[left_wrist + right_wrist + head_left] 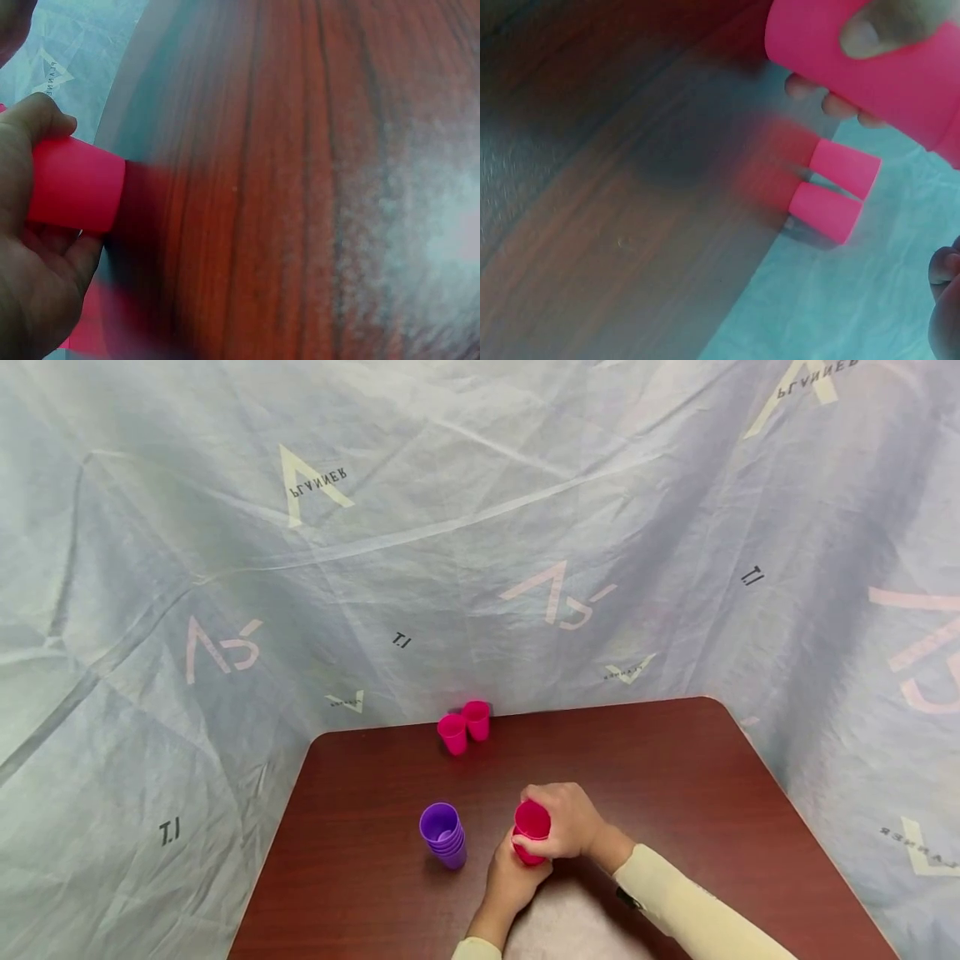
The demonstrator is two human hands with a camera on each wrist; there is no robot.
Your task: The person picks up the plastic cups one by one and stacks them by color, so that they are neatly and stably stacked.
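Near the front of the table, both hands grip a short stack of pink cups point(532, 820). My left hand point(512, 883) wraps round the lower part; in the left wrist view its thumb and fingers close on the pink cup point(79, 186), whose base points to the table. Higher up, my right hand point(566, 822) curls round the upper cup near its mouth, thumb on the near side. The right wrist view shows fingers round the pink cup point(817, 45), with a rim line at its right end. To the left stands a nested stack of purple cups point(442, 837), upright and untouched.
Two more pink cups point(453, 734) stand upright side by side at the back edge of the brown table point(637, 752). Behind the table hangs a grey printed sheet point(450, 527), which also runs along both sides.
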